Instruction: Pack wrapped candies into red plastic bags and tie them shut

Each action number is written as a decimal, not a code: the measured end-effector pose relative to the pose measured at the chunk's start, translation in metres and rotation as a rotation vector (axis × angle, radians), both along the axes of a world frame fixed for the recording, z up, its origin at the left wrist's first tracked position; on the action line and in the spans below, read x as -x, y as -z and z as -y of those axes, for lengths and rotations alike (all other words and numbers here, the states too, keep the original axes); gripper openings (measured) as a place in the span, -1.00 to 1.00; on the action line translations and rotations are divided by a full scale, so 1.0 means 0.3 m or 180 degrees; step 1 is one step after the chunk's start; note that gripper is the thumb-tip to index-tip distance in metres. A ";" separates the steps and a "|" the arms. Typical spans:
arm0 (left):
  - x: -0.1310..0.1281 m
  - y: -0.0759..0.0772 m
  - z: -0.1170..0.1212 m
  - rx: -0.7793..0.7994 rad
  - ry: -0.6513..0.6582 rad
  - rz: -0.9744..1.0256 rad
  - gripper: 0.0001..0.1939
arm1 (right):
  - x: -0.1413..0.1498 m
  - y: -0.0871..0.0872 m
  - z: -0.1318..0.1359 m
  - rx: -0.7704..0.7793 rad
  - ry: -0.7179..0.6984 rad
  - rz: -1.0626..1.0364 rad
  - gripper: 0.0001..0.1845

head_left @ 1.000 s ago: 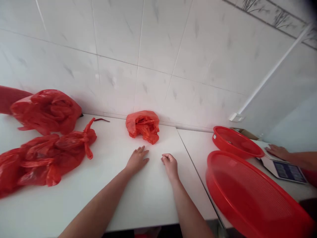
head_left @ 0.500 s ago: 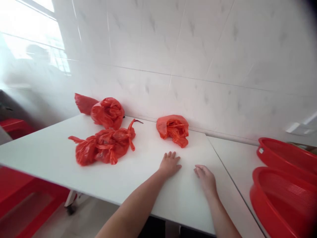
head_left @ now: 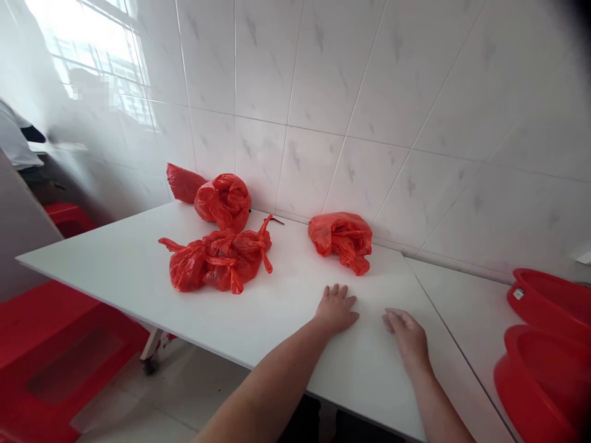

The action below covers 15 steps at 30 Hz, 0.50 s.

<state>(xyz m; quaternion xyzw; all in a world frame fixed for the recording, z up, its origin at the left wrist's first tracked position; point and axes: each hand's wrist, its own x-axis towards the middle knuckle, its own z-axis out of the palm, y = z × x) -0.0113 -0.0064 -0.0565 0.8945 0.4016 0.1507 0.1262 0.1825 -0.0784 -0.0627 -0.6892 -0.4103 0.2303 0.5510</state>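
My left hand [head_left: 336, 309] lies flat on the white table [head_left: 138, 264], fingers spread and holding nothing. Just beyond its fingertips sits a crumpled red plastic bag [head_left: 341, 237], not touched by the hand. My right hand [head_left: 409, 335] rests on the tabletop to the right, its fingers curled and close together, with nothing visible in them. Farther left lies a knotted red plastic bag [head_left: 221, 261] with twisted, tied ends. Behind that one a bunched red bag [head_left: 224, 200] and a smaller red bag [head_left: 184, 183] sit by the wall. The contents of the bags cannot be made out.
Two red plastic baskets [head_left: 514, 363] stand at the right, past a seam between tabletops. A thin dark object [head_left: 277, 220] lies near the wall. Red stools [head_left: 55, 332] stand at the left, below table height. The tiled wall [head_left: 314, 160] closes off the back.
The camera view has shifted, so the table, bags and hands appear farther right. Both hands keep nearly the same place on the table, and the bags have not moved.
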 end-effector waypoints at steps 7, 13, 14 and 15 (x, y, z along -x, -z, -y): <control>-0.005 -0.008 0.012 -0.0051 0.0056 -0.0041 -0.44 | -0.005 0.020 0.002 -0.0100 0.0019 -0.0148 -0.54; -0.008 -0.008 0.015 -0.0027 0.0096 0.0012 -0.42 | -0.033 0.021 0.024 0.0077 0.0574 0.0098 -0.57; -0.008 -0.008 0.015 -0.0019 0.0107 0.0027 -0.42 | -0.043 0.017 0.032 0.0175 0.0787 0.0218 -0.59; -0.008 -0.009 0.016 -0.0013 0.0114 0.0042 -0.42 | -0.054 0.012 0.039 0.0293 0.0998 0.0361 -0.61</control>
